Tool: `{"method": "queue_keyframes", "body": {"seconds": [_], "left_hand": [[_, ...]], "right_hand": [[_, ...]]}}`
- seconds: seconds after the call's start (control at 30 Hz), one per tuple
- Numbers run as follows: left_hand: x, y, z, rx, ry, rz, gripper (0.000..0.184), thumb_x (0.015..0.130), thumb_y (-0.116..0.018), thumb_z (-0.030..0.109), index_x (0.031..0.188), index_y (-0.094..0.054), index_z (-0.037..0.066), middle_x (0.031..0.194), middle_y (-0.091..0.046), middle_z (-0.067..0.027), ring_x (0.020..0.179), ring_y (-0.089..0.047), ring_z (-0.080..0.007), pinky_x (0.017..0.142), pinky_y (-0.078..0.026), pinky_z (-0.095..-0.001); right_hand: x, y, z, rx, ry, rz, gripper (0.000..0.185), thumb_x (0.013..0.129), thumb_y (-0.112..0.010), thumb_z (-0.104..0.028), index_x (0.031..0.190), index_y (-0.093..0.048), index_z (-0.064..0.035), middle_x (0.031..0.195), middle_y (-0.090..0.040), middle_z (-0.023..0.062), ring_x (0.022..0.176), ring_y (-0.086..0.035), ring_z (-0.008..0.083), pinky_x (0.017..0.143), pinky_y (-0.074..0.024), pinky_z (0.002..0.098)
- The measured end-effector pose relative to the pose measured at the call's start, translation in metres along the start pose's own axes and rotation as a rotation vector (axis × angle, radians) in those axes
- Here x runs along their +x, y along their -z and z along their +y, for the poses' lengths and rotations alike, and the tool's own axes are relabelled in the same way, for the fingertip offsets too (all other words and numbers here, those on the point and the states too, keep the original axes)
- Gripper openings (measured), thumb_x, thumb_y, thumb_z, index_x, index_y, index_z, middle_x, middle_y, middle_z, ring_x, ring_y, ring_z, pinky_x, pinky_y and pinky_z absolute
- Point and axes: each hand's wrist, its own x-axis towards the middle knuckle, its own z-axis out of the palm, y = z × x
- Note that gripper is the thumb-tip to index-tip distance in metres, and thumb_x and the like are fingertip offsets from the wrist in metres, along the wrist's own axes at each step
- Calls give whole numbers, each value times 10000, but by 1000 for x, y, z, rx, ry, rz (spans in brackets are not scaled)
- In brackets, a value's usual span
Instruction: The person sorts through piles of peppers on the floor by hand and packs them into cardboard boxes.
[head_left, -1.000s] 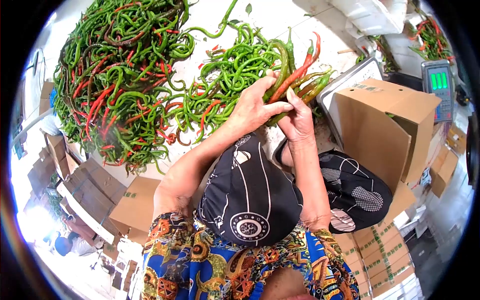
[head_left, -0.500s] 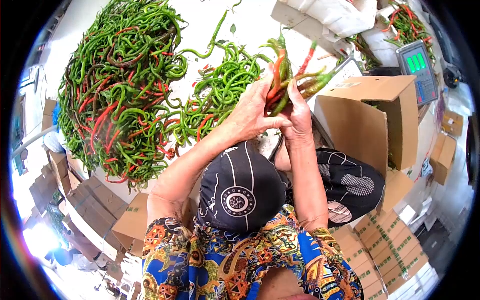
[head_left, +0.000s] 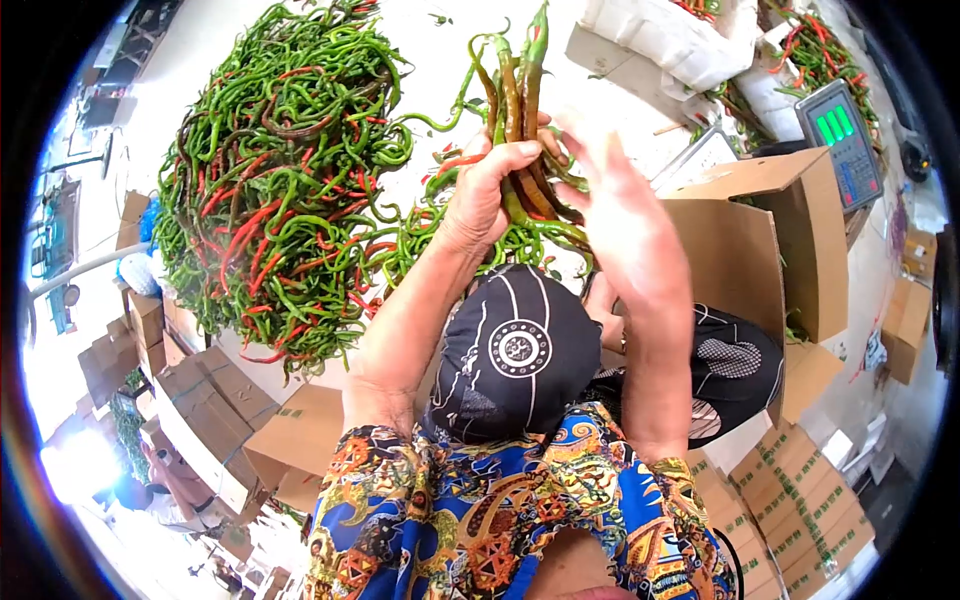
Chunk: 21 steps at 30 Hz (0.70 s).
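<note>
My left hand (head_left: 487, 192) is closed around a bunch of long chili peppers (head_left: 515, 95), green, brownish and red. Their stem ends point up and away from me, and the other ends hang below my thumb. Just right of the bunch is my right hand (head_left: 622, 190), blurred by motion, with its fingers stretched out and apart; nothing shows in it. Under and behind the hands lies a small spread of loose green and red chilies (head_left: 415, 240) on the white surface. A large heap of chilies (head_left: 270, 190) rises to the left.
An open cardboard box (head_left: 725, 250) stands close on the right. Behind it is a digital scale display (head_left: 838, 130) with green digits. White foam boxes (head_left: 670, 40) sit at the back right. More cartons (head_left: 800, 500) are stacked at lower right, with others (head_left: 295, 435) at lower left.
The chili bunch has moved left and turned more upright, now in my left hand alone. My right hand has come off it and opened beside it. The view has shifted slightly.
</note>
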Motion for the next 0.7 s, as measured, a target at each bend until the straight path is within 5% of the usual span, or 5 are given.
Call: {"method": "queue_keyframes", "body": {"seconds": [0.2,0.3,0.4,0.47,0.7], "left_hand": [[4,0,6,-229,-90,0,431,805,-562,130,1198,-478,-26,926,-621,-122,910,-622,-249,844,-527,-376],[4,12,17,-399,-116,-75,431,808,-558,115,1208,-475,-23,956,-595,-116,944,-605,-268,853,-526,-398],[1,16,27,-410,-137,-98,435,794,-566,110,1200,-481,-22,952,-578,-110,965,-577,-276,879,-507,-402],[0,23,30,-383,-169,-80,456,789,-594,175,1203,-510,4,942,-583,-82,946,-589,-256,879,-499,-493],[-11,33,52,-535,-196,-132,464,740,-629,130,1179,-515,27,920,-573,-52,910,-540,-199,888,-426,-394]], "right_hand": [[-50,-2,-46,-497,247,-116,528,954,-475,-334,1330,-446,35,1383,-474,173,1285,-448,249,975,-388,329],[-56,30,-37,-316,365,230,416,958,-501,-276,1242,-517,27,1293,-549,188,1210,-525,263,930,-447,334],[-53,51,-24,-76,309,431,238,965,-531,-189,1136,-587,-33,1155,-628,99,1102,-578,160,862,-455,285],[-55,51,-8,-103,225,529,190,963,-537,-180,1081,-596,-43,1086,-639,71,1049,-589,146,848,-455,272],[-53,86,82,-73,-224,222,224,938,-592,-211,1087,-618,-45,1047,-637,56,976,-591,121,841,-464,281]]}}
